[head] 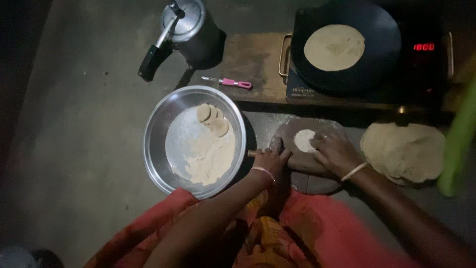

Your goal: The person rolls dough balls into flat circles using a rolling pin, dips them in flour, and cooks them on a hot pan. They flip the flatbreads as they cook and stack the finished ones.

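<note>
Left hand [270,160]: grip curled shut on end of rolling pin [254,153], pin mostly hidden under both hands. Right hand [336,151]: fingers bent over pin's other end, whether clamped cannot tell. Small pale dough disc [304,140] on round rolling board [290,131], just ahead of both hands, on floor. Left of board: steel plate [157,144] with flour and dough pieces. Right: stack of flatbreads [404,151]. Beyond: dark pan [377,39] with flatbread [334,47], pink-handled tool [230,82], pressure cooker [191,30].
</note>
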